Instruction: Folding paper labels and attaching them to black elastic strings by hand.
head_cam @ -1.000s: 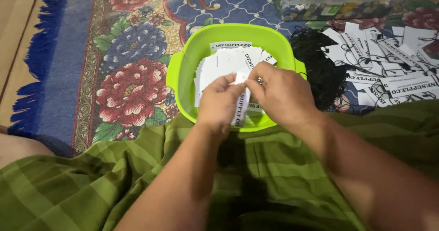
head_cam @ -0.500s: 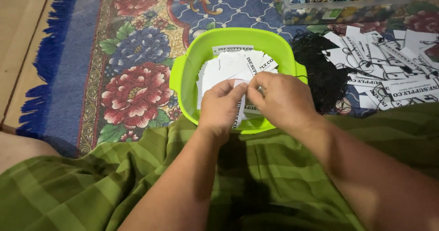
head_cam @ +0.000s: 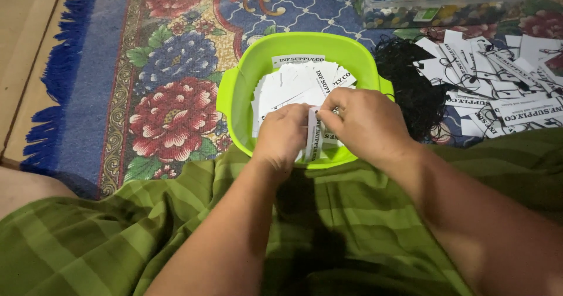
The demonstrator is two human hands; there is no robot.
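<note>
Floral carpet (head_cam: 170,97) underfoot: deep blue field, large red and blue blooms, blue fringe along the left edge, bare wooden floor (head_cam: 29,44) beyond it. Green striped cloth (head_cam: 117,237) across the lap, filling the lower half of the head view.

Bright green plastic basin (head_cam: 234,97) set on the carpet just past the cloth, its near rim touching the cloth. Inside, a loose heap of white paper tags (head_cam: 287,88) with black print, lying flat and overlapping.

Left hand (head_cam: 281,138) and right hand (head_cam: 366,123) meeting over the near side of the basin, knuckles up, almost touching. Between them one white tag (head_cam: 312,133), held on edge, upright, above the heap. Left fingers curled shut on the tag's left side; right fingers pinched closed on its right edge, thumb and forefinger pressed to the paper. Exact finger placement under the tag hidden by the backs of the hands.

Right of the basin, a tangle of black string (head_cam: 410,91) on the carpet, just beside the rim. Farther right, a spread pile of printed tags (head_cam: 498,85), many with black loops already threaded, overlapping one another and the string's edge. At the top right, a clear plastic box (head_cam: 434,6) full of small multicoloured pieces, too small to identify, well apart from the hands.
</note>
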